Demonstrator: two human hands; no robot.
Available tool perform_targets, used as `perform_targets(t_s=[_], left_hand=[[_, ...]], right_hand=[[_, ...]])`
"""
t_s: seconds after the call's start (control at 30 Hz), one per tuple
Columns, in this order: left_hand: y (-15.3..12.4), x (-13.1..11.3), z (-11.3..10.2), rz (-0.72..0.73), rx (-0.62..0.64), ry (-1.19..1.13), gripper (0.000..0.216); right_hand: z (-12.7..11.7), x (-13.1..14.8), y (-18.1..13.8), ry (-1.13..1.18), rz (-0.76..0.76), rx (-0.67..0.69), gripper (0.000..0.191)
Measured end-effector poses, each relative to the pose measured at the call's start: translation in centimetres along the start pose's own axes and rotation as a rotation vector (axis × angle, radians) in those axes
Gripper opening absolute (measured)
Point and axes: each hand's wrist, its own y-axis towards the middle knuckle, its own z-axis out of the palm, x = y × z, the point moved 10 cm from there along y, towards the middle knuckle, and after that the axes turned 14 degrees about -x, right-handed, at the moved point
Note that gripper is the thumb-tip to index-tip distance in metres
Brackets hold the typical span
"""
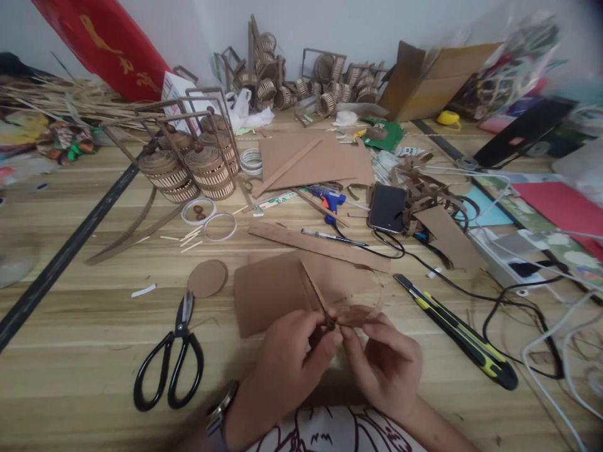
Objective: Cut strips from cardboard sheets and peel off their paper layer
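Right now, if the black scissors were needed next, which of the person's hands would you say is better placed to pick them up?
Left, probably. The black scissors lie on the table to the left of the left hand, with nothing between. The right hand sits farther off and would have to cross over. Both pinch a cardboard strip.

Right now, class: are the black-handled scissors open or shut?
Shut: the scissors lie flat on the table, blades together, left of both hands.
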Motion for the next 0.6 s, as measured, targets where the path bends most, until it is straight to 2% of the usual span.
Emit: perform_targets(t_s=[0.3,0.6], left_hand=[[-0.2,0.7,0.6,-0.147,0.080,-0.024,0.029],[0.2,0.8,0.6,-0.126,0.065,-0.048,0.031]], right_hand=[[0.6,1.4,-0.1,-0.118,-0.151,0.105,0.036],[0.3,-0.3,0.0,-0.006,0.072,-0.003,0.033]])
